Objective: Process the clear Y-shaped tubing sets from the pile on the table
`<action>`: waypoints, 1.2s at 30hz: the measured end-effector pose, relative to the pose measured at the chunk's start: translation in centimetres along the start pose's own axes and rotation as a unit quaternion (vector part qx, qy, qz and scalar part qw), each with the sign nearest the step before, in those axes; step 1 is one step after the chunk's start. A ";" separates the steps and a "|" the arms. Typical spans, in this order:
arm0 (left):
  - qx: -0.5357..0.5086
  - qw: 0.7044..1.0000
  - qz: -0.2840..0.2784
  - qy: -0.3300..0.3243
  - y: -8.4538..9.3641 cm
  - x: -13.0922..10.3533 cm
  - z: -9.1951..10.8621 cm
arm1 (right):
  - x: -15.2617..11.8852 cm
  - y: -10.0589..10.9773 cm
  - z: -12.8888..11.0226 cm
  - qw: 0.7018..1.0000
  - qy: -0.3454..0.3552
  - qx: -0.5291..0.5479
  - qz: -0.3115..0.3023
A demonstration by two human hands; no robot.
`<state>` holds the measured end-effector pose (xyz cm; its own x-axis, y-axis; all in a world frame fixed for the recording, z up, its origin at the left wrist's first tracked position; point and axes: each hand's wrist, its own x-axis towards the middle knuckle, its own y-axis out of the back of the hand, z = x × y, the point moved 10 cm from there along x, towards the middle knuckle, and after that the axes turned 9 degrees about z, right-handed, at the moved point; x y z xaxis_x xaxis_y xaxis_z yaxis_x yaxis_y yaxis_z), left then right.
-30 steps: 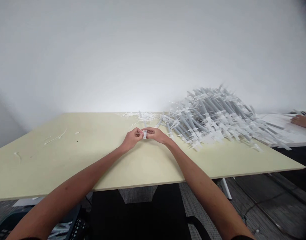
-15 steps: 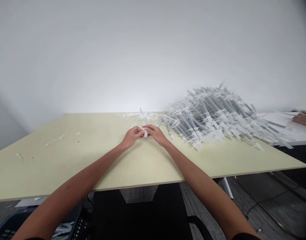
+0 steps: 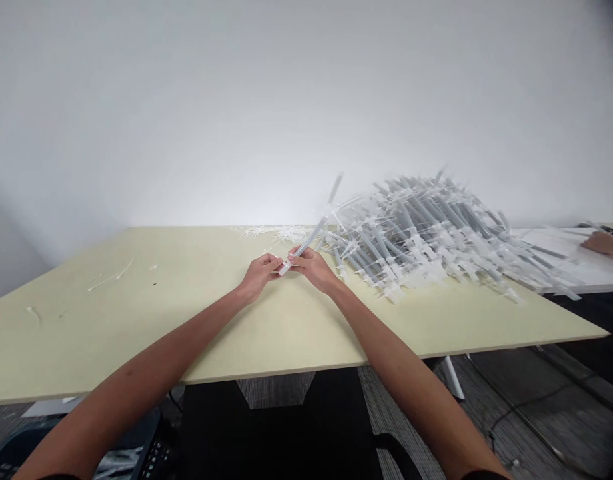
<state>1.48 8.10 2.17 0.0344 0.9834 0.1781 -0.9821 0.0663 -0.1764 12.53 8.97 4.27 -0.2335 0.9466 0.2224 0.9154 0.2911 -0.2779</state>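
Observation:
Between my two hands is a grey tube with white plastic end fittings (image 3: 310, 241), tilted up and to the right toward the wall. My right hand (image 3: 309, 265) is closed round its near part, just above the white end piece. My left hand (image 3: 260, 274) pinches at that white end piece from the left side. The far end of the tube sticks up past a white joint, slightly blurred. Small details under my fingertips are hidden.
A large pile of similar grey tubes with white fittings (image 3: 426, 233) lies to the right on the table (image 3: 196, 333). Thin white strips (image 3: 291, 233) lie at the back, cable ties (image 3: 113, 275) at left. Another person's hand (image 3: 605, 244) is at far right. A basket (image 3: 151, 440) stands below.
The tube has swung from pointing nearly straight away to leaning up and right, showing more of its length. Both hands stay at about the same place.

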 end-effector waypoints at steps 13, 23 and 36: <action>0.192 0.964 0.098 -0.158 0.8 -0.4 2.5 | 0.4 1.8 1.3 0.992 0.002 -0.072 0.105; 0.166 0.975 0.073 -0.125 0.9 0.2 2.1 | 0.6 2.0 0.9 0.993 0.038 -0.056 0.100; 0.106 0.993 0.013 -0.043 0.2 0.6 0.7 | 0.6 1.5 0.5 0.995 0.060 -0.037 0.067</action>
<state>1.21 8.59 2.98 0.0017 0.9654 0.2607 -0.9997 -0.0046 0.0233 13.58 10.03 3.53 -0.0717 0.9516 0.2988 0.9584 0.1487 -0.2436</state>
